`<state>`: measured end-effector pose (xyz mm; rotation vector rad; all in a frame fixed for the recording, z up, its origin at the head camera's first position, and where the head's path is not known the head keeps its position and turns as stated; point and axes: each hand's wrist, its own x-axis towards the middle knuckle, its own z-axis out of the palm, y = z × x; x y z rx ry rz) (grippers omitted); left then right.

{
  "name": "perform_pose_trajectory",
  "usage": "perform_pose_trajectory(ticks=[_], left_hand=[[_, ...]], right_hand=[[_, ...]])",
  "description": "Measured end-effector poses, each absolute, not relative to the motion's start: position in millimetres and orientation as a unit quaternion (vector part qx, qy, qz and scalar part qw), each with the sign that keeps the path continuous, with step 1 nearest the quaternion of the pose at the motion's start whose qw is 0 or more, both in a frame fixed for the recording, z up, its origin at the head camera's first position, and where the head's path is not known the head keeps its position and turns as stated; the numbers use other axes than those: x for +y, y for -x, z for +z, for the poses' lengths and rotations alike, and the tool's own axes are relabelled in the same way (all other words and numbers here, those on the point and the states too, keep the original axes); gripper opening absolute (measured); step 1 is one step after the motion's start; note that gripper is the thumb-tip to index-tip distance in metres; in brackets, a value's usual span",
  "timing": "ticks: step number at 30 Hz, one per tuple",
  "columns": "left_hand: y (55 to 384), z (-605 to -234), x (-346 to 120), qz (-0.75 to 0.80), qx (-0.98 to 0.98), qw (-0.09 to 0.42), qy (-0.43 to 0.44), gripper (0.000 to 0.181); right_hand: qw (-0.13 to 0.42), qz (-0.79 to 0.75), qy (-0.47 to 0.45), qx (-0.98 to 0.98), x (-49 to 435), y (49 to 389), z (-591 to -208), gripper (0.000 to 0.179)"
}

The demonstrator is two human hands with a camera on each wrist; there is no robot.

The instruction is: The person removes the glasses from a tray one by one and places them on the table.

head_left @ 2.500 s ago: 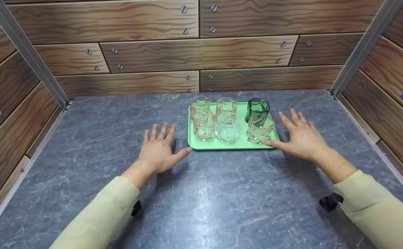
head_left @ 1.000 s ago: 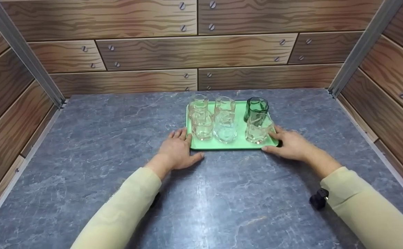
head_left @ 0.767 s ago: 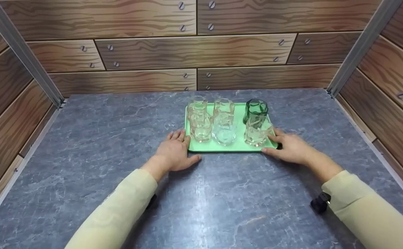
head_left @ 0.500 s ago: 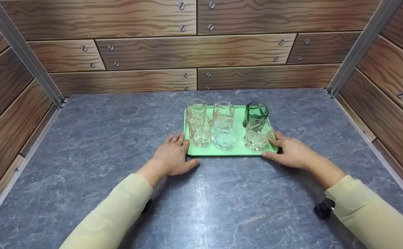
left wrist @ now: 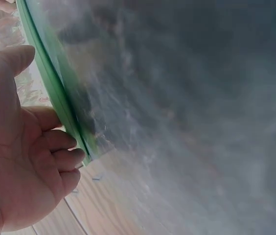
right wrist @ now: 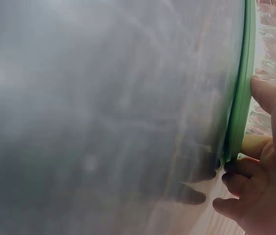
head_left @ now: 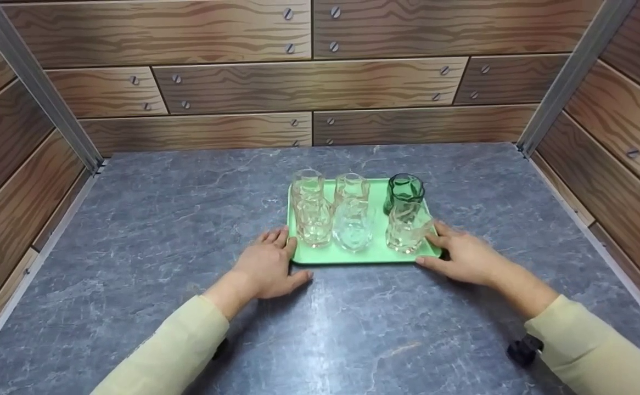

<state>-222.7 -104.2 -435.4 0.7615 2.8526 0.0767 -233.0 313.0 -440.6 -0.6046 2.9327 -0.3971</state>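
Note:
A light green tray [head_left: 377, 255] lies on the grey marbled table in the head view, bearing several glasses. At its back right is a dark green glass [head_left: 405, 192], with a clear glass [head_left: 405, 236] in front of it. My left hand [head_left: 265, 266] holds the tray's left edge near the front corner; in the left wrist view its fingers curl against the green rim [left wrist: 62, 105]. My right hand [head_left: 468, 258] grips the right front corner, thumb at the front edge and index finger on the rim [right wrist: 236, 117].
Faintly pink glasses [head_left: 308, 189] and a bluish clear glass [head_left: 353, 233] stand on the tray's left and middle. Wood-patterned panels [head_left: 232, 88] wall in the table at the back and sides, with metal posts [head_left: 40, 93] at the corners.
Both hands came in from the sides, spread, and took hold of the tray. The tray with its glasses has since slid toward me and slightly left. The glasses keep their places on it.

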Motion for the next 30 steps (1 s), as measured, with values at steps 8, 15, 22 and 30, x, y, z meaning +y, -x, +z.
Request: perform_pose_trajectory(ticks=[8, 15, 22, 30], left_hand=[[202, -435, -110, 0.025, 0.961, 0.088, -0.262, 0.092], [187, -436, -116, 0.035, 0.960, 0.084, -0.263, 0.092], [177, -438, -121, 0.053, 0.959, 0.080, -0.268, 0.089], [167, -436, -124, 0.060, 0.956, 0.074, -0.277, 0.088]], right_hand=[[0.050, -0.132, 0.214, 0.967, 311, 215, -440, 0.086], [0.042, -0.135, 0.218, 0.966, 308, 200, -441, 0.084], [0.045, -0.131, 0.212, 0.968, 307, 188, -443, 0.088], [0.036, -0.130, 0.220, 0.966, 307, 179, -442, 0.086]])
